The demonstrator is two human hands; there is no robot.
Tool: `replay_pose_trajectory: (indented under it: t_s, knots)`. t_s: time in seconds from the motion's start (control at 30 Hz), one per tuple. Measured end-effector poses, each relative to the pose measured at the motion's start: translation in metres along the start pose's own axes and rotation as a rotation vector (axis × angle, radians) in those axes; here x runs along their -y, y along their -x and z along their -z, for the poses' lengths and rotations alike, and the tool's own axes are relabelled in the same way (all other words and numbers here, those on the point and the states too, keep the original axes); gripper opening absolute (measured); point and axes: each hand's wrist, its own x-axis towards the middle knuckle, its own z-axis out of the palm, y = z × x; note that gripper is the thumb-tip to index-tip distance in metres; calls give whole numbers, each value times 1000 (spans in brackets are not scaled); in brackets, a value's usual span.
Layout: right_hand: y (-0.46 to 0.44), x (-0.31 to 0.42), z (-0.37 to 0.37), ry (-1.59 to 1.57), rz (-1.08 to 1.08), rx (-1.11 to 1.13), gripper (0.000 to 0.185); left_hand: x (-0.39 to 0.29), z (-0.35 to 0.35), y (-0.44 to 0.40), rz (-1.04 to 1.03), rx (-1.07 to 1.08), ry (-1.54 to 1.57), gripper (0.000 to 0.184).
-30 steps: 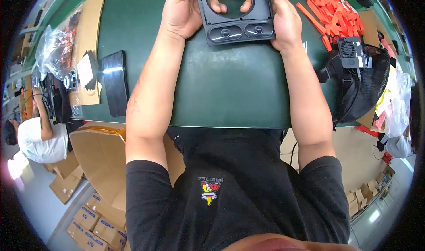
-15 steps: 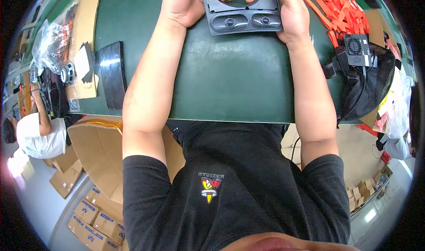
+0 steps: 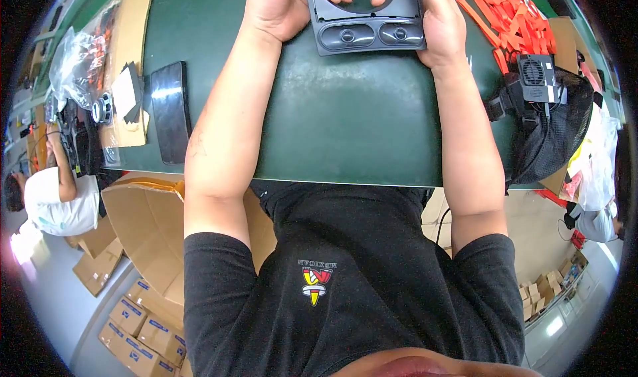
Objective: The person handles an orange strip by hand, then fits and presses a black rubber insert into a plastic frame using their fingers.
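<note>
A black speaker panel (image 3: 369, 36) with a large round opening and two small oval drivers is held up over the green table (image 3: 352, 124), at the top of the view. My left hand (image 3: 278, 8) grips its left side, and my right hand (image 3: 442, 24) grips its right side. Fingertips of both hands show through the round opening. The panel's far edge is cut off by the frame. A black flat rectangular object (image 3: 170, 111) lies on the table left of my left forearm.
Orange straps (image 3: 512, 21) are heaped at the upper right, near a black mesh bag (image 3: 558, 131) with a small device (image 3: 537, 78) on it. Cardboard (image 3: 133, 51), a small round speaker (image 3: 102, 108) and plastic wrap lie left. A person in white (image 3: 60, 201) is at far left.
The panel and both hands have shifted slightly up and to the right in view. The table edge sits a little higher. Both hands keep their hold on the panel.
</note>
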Motion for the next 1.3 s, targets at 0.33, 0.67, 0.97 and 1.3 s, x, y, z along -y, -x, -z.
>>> replay_pose_trajectory:
  t_s: [0.33, 0.67, 0.97, 1.3]
  knots:
    - [-1, -1, -4, -26, 34, 42, 35, 1, 6, -1, -11, 0, -58, 51]
    - [-8, -11, 3, -131, 43, 44, 37, 1, 1, 0, 4, 13, -5, 52]
    - [-2, -5, 7, -37, 45, 147, 35, 4, -5, 2, -44, -15, -15, 50]
    - [-6, -9, 2, -184, 196, -95, 37, 5, -26, 11, 13, 50, -582, 38]
